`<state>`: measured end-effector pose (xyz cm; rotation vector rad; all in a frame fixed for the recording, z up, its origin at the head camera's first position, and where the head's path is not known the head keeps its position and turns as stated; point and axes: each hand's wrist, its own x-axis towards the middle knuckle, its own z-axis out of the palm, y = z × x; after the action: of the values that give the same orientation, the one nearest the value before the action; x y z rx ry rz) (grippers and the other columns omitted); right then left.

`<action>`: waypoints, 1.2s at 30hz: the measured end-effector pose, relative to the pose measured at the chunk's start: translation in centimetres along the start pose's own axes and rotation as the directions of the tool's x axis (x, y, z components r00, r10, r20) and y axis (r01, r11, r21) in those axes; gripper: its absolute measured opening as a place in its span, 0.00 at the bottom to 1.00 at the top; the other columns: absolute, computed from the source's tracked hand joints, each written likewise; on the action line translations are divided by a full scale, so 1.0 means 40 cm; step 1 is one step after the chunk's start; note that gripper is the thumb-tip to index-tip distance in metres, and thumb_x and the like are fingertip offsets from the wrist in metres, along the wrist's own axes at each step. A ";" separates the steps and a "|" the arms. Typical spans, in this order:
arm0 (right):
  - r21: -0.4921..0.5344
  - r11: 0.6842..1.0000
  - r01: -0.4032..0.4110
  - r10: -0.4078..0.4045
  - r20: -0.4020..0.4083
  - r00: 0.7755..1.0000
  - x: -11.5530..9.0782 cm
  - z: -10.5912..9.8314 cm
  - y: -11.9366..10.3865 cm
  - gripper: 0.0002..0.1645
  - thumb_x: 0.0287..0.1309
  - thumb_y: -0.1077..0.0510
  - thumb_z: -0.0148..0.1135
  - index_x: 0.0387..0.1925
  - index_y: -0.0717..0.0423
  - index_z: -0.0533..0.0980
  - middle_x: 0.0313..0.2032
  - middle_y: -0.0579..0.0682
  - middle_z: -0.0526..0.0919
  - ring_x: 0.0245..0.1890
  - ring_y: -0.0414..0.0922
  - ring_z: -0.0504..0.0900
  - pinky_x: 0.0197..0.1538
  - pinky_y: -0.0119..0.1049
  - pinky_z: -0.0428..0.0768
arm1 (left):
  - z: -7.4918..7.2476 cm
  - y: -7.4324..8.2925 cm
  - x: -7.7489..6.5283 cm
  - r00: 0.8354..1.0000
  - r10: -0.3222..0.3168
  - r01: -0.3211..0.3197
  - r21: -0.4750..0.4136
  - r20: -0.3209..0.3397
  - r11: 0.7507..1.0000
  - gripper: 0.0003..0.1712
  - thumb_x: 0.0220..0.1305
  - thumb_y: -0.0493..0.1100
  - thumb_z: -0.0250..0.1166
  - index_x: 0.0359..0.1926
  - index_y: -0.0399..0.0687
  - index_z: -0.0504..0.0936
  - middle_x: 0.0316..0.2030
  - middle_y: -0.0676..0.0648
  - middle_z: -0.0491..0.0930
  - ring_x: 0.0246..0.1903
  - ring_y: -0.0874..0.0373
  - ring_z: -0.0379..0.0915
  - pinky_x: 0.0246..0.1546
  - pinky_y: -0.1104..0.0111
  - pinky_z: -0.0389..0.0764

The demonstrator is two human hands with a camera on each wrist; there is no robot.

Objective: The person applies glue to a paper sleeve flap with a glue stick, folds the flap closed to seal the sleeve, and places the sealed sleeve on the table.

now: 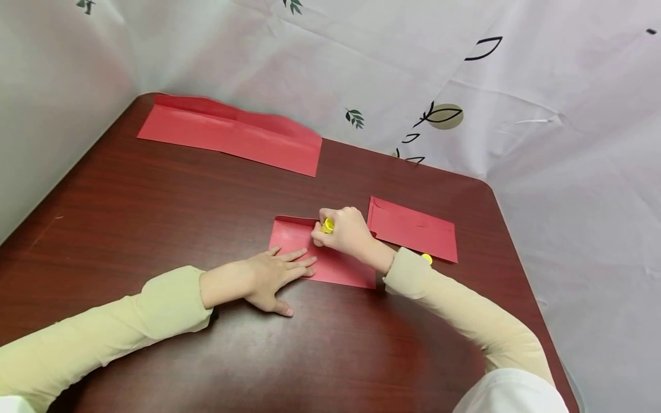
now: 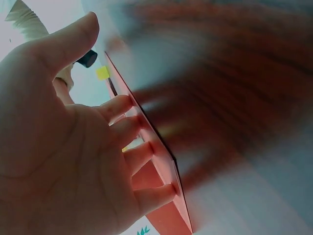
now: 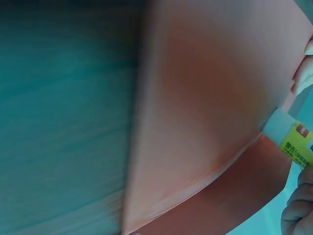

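On the dark wood table lies a folded sheet of red paper, its far edge turned up into a flap. My left hand rests on its left part with the fingers spread and straight; the thumb lies on the table. My right hand grips a yellow glue stick over the far part of the paper. In the right wrist view, the white end of the glue stick meets the paper near the fold of the flap.
A flat red envelope lies to the right of the paper. Beside it, next to the right sleeve, is a small yellow cap. A long folded red sheet lies at the back left. White patterned curtain hangs behind the table.
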<state>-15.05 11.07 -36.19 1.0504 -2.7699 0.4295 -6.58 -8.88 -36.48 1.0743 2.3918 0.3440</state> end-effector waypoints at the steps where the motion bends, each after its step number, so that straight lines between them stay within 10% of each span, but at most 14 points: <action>1: 0.004 1.000 -0.011 0.011 -0.004 1.000 -0.007 -0.003 0.006 0.11 0.47 0.55 0.61 0.16 0.50 0.69 0.08 0.42 0.66 0.10 0.36 0.65 0.18 0.25 0.61 | 0.000 0.000 0.000 1.000 -0.005 0.005 -0.006 0.003 1.000 0.47 0.56 0.63 0.66 0.72 0.55 0.59 0.76 0.52 0.49 0.76 0.51 0.41 0.72 0.44 0.45; 36: -0.021 0.956 -0.292 0.290 -0.076 0.954 -0.193 -0.081 0.163 0.11 0.47 0.56 0.64 0.17 0.52 0.72 0.10 0.46 0.72 0.13 0.41 0.68 0.19 0.30 0.68 | -0.004 -0.010 0.000 1.000 0.024 -0.024 -0.014 0.008 1.000 0.46 0.57 0.61 0.66 0.72 0.54 0.59 0.76 0.51 0.49 0.76 0.50 0.41 0.72 0.44 0.44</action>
<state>-13.53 21.56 -36.33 0.6058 -2.8623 0.4457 -6.90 -9.15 -36.52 1.0963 2.3679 0.3633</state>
